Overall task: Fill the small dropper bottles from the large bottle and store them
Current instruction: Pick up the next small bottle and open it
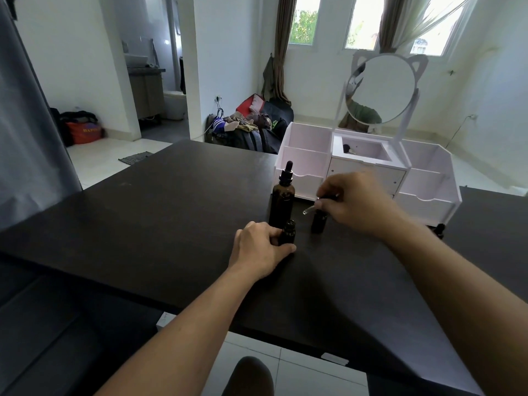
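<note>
A large dark amber dropper bottle (282, 197) stands upright with its black dropper cap on, near the middle of the black table (160, 212). Just in front of it, my left hand (258, 248) grips a small dark bottle (288, 232) whose neck is uncapped. My right hand (354, 204) holds a dropper cap with a glass pipette (311, 208), tilted, tip pointing left, above a second small dark bottle (318, 222). Another small capped bottle (440, 230) shows partly behind my right forearm.
A white organiser (425, 195) with open compartments, drawers and a round cat-ear mirror (381, 88) stands at the table's back right. A brush lies in its middle compartment. Bags and clothes are piled on the floor beyond the table.
</note>
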